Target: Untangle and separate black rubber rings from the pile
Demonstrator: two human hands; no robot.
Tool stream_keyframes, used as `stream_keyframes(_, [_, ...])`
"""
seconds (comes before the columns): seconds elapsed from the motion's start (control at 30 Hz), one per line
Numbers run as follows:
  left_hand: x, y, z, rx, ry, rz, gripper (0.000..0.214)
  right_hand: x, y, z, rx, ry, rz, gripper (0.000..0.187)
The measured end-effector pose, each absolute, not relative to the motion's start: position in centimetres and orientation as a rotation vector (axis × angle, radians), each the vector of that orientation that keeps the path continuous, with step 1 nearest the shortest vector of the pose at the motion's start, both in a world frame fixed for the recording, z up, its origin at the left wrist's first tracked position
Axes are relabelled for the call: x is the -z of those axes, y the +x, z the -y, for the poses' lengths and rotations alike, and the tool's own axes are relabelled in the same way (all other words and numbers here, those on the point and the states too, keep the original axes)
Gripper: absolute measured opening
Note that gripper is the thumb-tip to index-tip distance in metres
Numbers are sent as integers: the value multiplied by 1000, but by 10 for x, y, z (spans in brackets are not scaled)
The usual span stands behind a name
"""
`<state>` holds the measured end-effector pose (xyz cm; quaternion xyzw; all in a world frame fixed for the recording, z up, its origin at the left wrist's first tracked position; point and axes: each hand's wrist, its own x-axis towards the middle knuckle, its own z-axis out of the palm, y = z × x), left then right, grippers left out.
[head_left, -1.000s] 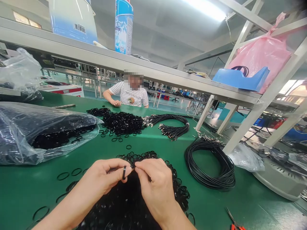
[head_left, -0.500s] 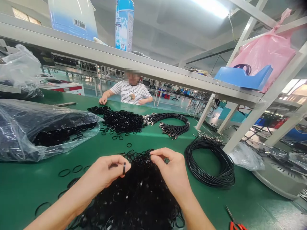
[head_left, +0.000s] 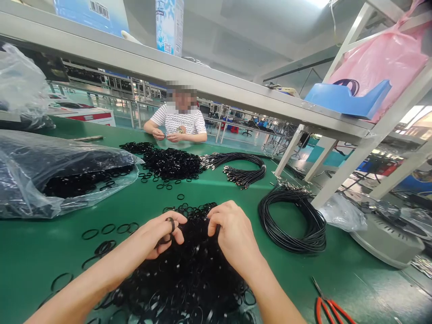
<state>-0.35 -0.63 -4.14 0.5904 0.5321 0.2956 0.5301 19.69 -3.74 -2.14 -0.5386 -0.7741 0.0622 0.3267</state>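
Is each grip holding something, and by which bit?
The left grip has a black ring looped around a finger, through its hole. The right grip is at the pile of black rings; whether it pinches one, I can't tell.

This is a factory workshop, with directions read as a clock face over the view. A green workbench (head_left: 219, 189) fills the lower part, bearing a heap of black rings (head_left: 199, 270) at six o'clock, a coil of black cable (head_left: 297, 242) at four and a red-handled hand tool (head_left: 324, 299) near five. A metal shelf (head_left: 236, 92) spans the bench. At eleven, a person in a striped shirt (head_left: 180, 125) works behind it, with long tables (head_left: 101, 93) beyond at ten and a ceiling light (head_left: 319, 2) near one.
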Motion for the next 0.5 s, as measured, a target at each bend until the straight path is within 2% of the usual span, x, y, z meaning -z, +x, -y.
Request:
stream_keyframes(0.1, [45, -5, 7, -675, 1505, -1283, 36, 20, 185, 44, -190, -1316, 2006, 32])
stream_keyframes(0.2, [44, -7, 11, -665, 1695, -1237, 32, 22, 171, 50, -339, -1203, 1996, 17])
stream_keyframes(0.33, [37, -6, 15, -603, 1685, -1163, 22, 31, 163, 50, -514, -1127, 1988, 20])
stream_keyframes(0.5, [28, -6, 18, -606, 1403, -1073, 32, 33, 175, 42, -353, -1313, 2032, 22])
